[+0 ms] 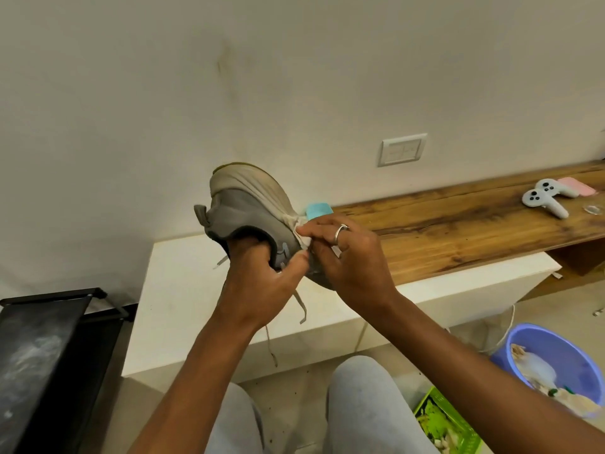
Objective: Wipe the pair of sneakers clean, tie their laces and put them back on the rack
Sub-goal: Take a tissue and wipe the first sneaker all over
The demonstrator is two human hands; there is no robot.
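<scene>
Your left hand has its fingers curled inside the sneaker, thumb clamped outside. Your right hand pinches a white wipe against its side. The sneaker is held in the air before the wall, above a white ledge, tilted: grey upper toward you, grubby off-white sole turned up. Its laces dangle untied.
</scene>
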